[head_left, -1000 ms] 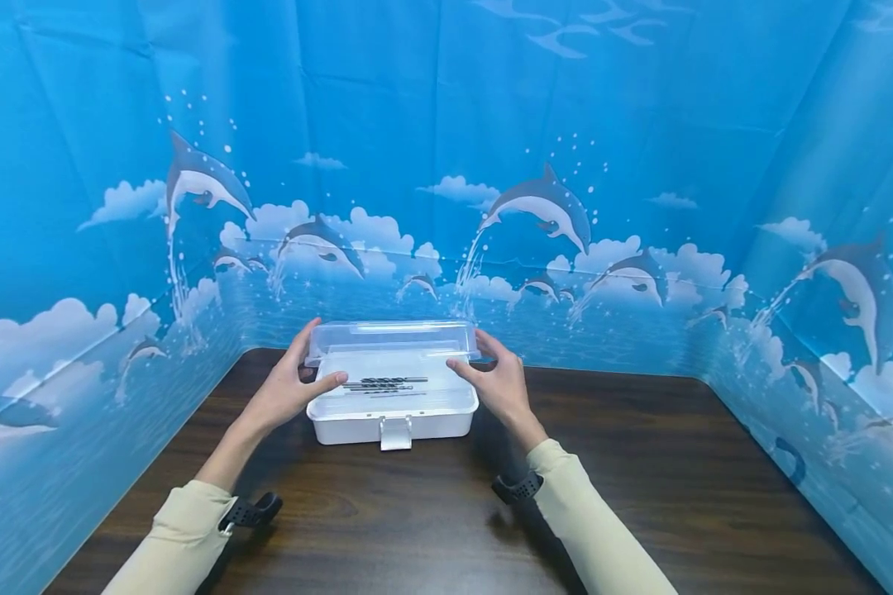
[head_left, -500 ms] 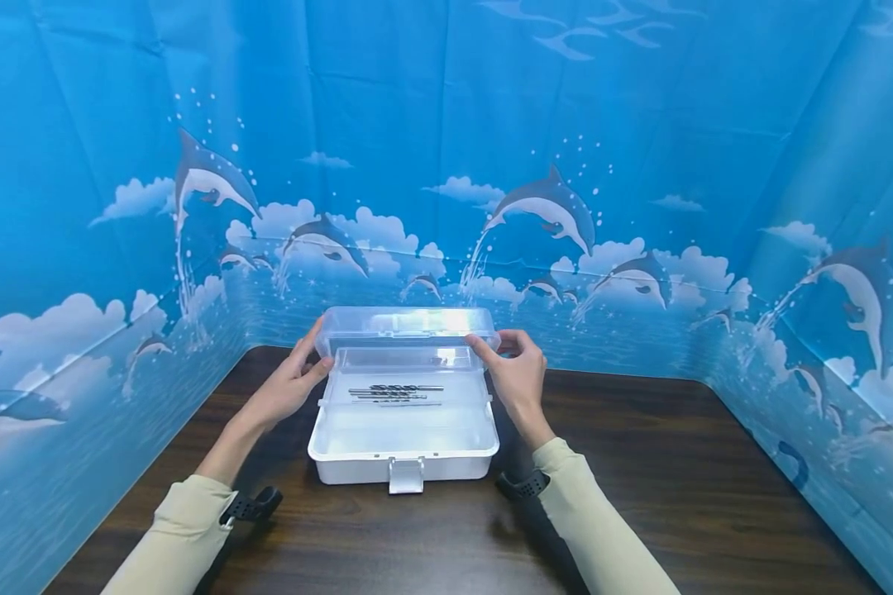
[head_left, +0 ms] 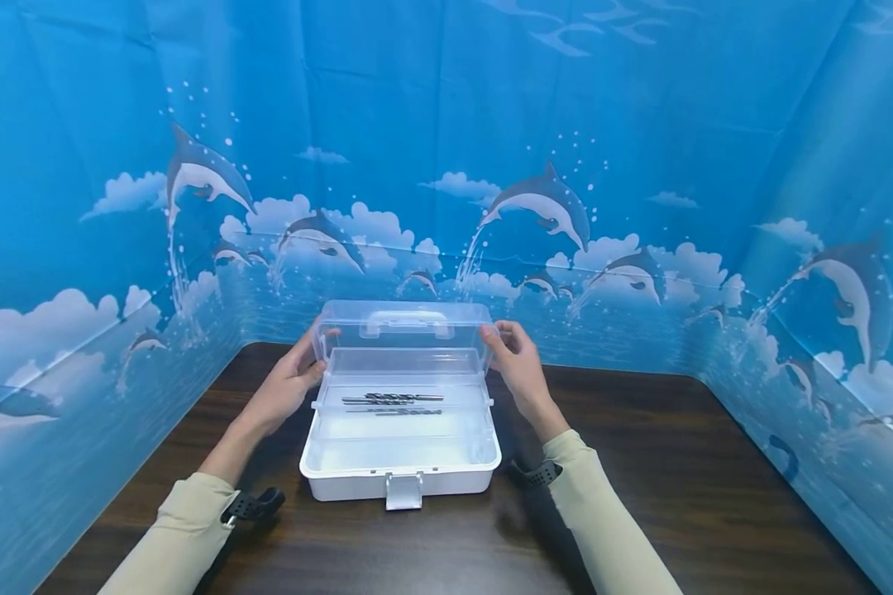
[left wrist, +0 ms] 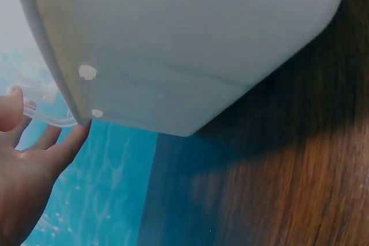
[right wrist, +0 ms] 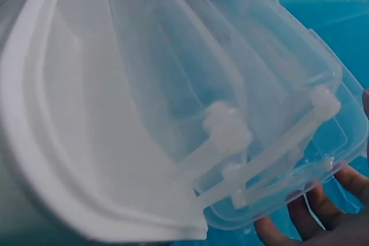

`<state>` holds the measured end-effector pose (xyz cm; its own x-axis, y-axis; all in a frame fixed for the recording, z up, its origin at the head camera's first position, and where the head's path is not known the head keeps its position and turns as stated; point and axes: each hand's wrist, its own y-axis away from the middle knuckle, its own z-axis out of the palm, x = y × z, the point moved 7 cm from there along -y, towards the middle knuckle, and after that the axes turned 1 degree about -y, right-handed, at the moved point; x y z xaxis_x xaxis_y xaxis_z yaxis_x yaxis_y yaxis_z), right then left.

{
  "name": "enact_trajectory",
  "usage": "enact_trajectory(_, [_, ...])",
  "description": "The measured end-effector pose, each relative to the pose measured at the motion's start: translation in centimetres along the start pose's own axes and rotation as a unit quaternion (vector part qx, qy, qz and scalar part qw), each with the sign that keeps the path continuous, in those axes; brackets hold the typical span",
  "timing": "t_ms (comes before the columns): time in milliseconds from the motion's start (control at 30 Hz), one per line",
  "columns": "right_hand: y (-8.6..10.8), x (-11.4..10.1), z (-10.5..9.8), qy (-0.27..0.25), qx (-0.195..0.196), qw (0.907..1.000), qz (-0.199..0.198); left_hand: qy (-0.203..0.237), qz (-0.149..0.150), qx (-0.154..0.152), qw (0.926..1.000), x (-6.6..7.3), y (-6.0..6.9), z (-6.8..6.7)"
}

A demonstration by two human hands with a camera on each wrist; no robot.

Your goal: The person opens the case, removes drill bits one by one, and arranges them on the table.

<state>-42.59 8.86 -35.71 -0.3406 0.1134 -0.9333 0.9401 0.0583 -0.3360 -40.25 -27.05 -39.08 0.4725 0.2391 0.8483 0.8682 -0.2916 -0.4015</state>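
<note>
Place: screened-off workspace — room type unclear | dolphin-print backdrop (head_left: 387, 124) on three sides | wood-grain table (head_left: 677, 463)

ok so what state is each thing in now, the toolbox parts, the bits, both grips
white toolbox: open
clear lid: swung up
front latch: undone
clear trays: raised on link arms
drill bits: lying roughly parallel inside
left grip: holding the lid's left end
right grip: holding the lid's right end
</note>
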Motion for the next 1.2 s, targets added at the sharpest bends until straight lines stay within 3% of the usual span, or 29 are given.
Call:
enact_trajectory(167, [-0.3, 1.6, 0.7, -0.001, -0.062, 0.9978, 0.023, -0.009, -0.041, 0.023, 0.9988, -1.1, 0.3, -0.6])
enact_trajectory(367, [-0.4, 3.5, 0.2, 0.021, -0.068, 0.9969, 0.033, -0.029, -0.094, 0.036, 0.9945, -1.7, 0.3, -0.2])
enact_trajectory(633, [-0.5, 6.8, 0.0, 0.040, -0.070, 0.9928, 0.089, -0.076, -0.157, -0.018, 0.9845, -2.6, 0.8, 1.6])
enact_trajectory(800, [0.4, 8.7, -0.6, 0.048, -0.072, 0.9861, 0.142, -0.074, -0.201, -0.043, 0.9759, -3.4, 0.7, 3.0])
enact_trajectory(933, [0.8, 9.2, -0.8, 0.046, -0.076, 0.9829, 0.162, -0.083, -0.217, -0.049, 0.9714, -3.2, 0.4, 3.2])
enact_trajectory(1200, [0.9, 9.9, -0.6, 0.005, -0.067, 0.9815, 0.179, -0.127, -0.214, -0.049, 0.9672, -2.7, -0.5, 2.2])
